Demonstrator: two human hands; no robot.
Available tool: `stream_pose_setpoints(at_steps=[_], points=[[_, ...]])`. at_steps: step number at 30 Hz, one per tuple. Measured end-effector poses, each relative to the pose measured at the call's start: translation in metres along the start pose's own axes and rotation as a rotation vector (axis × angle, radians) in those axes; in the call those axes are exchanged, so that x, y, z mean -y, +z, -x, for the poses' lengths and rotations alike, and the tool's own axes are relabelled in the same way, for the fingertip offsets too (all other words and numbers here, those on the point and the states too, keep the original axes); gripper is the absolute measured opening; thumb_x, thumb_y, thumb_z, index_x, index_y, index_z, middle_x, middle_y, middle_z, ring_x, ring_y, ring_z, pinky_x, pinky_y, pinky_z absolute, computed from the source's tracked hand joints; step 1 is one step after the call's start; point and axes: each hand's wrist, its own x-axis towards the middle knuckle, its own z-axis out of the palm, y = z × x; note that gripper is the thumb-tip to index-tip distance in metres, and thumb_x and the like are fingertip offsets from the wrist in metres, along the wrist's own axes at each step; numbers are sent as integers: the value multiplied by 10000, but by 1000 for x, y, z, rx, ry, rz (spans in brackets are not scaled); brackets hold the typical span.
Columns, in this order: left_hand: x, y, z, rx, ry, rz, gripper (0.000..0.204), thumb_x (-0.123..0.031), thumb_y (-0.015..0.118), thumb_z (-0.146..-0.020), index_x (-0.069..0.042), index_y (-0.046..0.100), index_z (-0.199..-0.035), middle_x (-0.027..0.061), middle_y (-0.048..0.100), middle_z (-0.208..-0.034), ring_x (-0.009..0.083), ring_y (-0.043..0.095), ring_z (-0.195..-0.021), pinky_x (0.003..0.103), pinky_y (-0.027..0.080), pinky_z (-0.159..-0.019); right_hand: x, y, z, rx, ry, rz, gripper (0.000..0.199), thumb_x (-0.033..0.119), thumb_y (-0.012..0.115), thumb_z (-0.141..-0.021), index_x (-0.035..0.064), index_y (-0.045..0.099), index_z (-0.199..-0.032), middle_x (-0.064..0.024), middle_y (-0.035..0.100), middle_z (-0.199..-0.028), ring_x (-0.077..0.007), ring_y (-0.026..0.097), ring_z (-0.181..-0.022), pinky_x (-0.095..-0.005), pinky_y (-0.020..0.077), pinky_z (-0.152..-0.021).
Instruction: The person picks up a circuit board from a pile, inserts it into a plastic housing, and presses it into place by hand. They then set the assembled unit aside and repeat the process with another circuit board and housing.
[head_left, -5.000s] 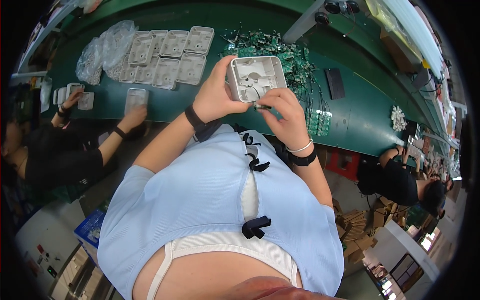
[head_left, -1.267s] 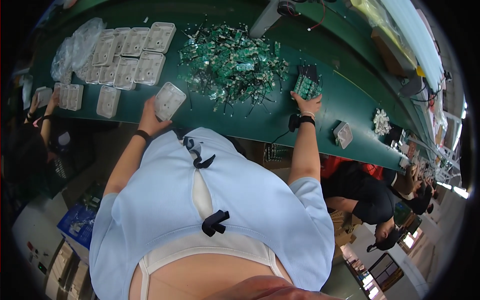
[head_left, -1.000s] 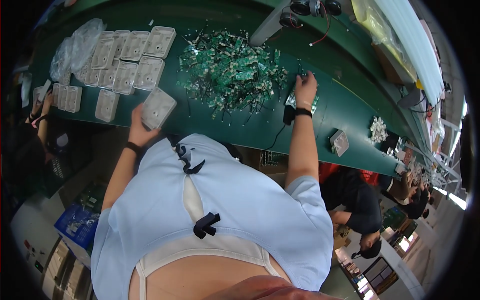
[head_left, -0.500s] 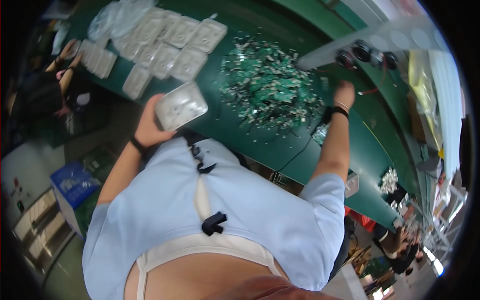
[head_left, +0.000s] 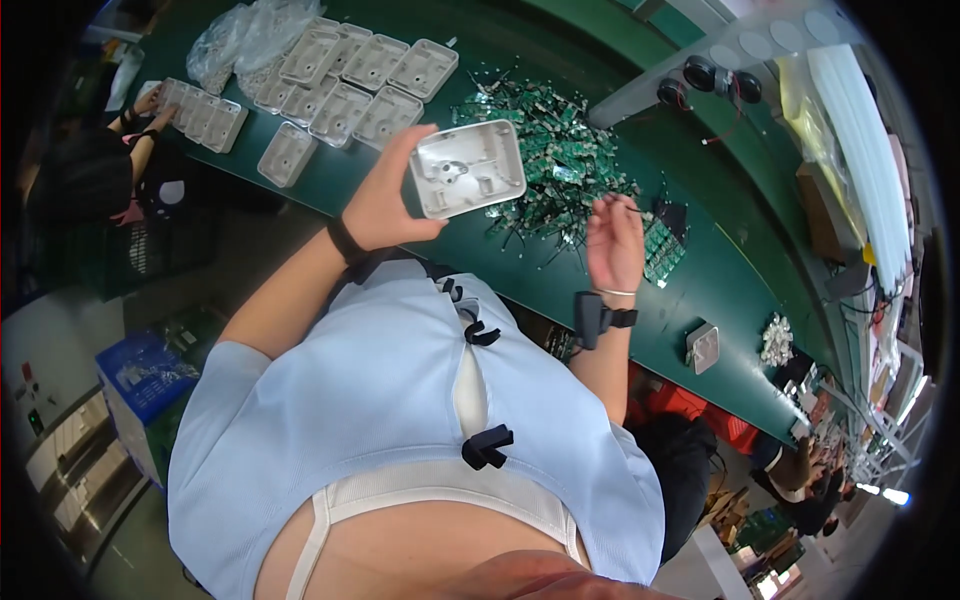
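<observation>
**Hands with housing and part, green bench**

Left hand (head_left: 385, 200) gripped a white plastic housing shell (head_left: 468, 168), raised above the green bench (head_left: 560, 290). Right hand (head_left: 614, 242) pinched a small thin part, too small to identify, beside the heap of green circuit boards (head_left: 555, 165). More white shells (head_left: 345, 85) lay in rows further left.

left hand (head_left: 385, 205) holding grey housing (head_left: 468, 168), circuit boards (head_left: 560, 165)

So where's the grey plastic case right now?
In the head view, the grey plastic case is held up in the left hand, just left of the pile of green circuit boards on the green table.
</observation>
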Motion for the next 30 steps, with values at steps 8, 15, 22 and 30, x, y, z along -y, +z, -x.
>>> stream_pose_setpoints(at_steps=[8,15,22,30], points=[[-40,29,4,-59,62,62,987,-154,826,-590,-38,349,-1446,164,503,-1342,318,498,-1279,380,364,-1105,-31,91,44,177,-304,982,87,-4,672,-899,10,714,-974,-66,728,-965,-130,670,-846,-242,502,-699],[-43,20,7,-29,107,60,952,-141,818,-588,-43,373,-1423,160,493,-1347,310,510,-1261,378,376,-1090,-54,109,49,253,-597,1365,89,0,723,-830,16,723,-918,-70,734,-924,-157,669,-772,-266,496,-687],[-32,-8,2,37,165,111,964,-131,808,-596,-67,351,-1443,150,438,-1399,304,488,-1272,368,412,-1051,-82,148,50,293,-806,1603,124,-15,722,-781,44,708,-889,-77,724,-899,-242,651,-717,-319,494,-666],[-15,-31,-4,54,215,193,968,-147,797,-603,-83,313,-1440,177,399,-1429,386,517,-1240,401,492,-967,-115,164,49,188,-953,1750,116,1,734,-778,37,708,-885,-71,713,-819,-210,644,-647,-307,489,-637]])
